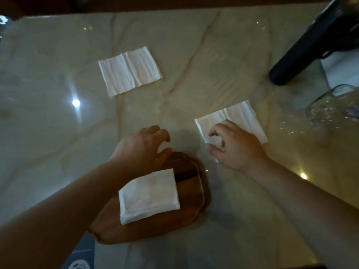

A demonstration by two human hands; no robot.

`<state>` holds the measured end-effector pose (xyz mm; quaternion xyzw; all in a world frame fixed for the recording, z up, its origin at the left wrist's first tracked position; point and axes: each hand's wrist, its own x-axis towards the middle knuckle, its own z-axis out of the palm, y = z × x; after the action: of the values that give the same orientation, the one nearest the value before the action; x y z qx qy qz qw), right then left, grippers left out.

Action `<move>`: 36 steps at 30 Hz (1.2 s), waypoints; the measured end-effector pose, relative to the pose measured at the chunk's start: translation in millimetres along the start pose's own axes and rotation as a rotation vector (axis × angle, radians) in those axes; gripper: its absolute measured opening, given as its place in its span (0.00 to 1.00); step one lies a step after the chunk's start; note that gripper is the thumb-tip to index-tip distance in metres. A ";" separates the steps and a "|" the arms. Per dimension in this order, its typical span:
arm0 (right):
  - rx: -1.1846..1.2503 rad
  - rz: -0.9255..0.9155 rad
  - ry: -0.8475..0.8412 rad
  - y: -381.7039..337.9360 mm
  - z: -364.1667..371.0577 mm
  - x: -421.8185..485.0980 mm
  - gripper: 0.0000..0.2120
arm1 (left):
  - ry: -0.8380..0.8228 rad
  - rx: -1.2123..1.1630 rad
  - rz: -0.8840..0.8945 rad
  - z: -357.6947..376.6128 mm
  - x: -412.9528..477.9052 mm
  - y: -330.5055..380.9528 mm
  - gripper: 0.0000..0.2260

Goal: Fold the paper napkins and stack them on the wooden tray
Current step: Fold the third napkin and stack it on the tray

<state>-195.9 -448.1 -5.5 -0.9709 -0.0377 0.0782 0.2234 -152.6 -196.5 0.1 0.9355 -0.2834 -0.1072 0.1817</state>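
One folded white paper napkin [148,196] already lies on the brown wooden tray [191,193] near the glossy marble desk's [48,113] front edge. Right hand [234,145] fingers pinch the near corner of an unfolded white napkin [238,115]; lifting it squarely should align the edges. Left hand [143,148] hovers, fingers loosely spread. Another flat napkin [130,70] waits farther back.

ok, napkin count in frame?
3: folded napkin on the wooden tray; near napkin under the right hand; far napkin lying alone. None apparently hidden.
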 end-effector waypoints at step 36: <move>0.041 0.051 0.266 105.9 -65.5 48.1 0.04 | -0.128 0.198 0.290 21.2 222.4 78.6 0.13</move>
<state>-133.4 -566.0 -0.3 -0.9686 0.0187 -0.0445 0.2441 -16.0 -389.8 -9.4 0.8895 -0.4353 -0.1108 0.0840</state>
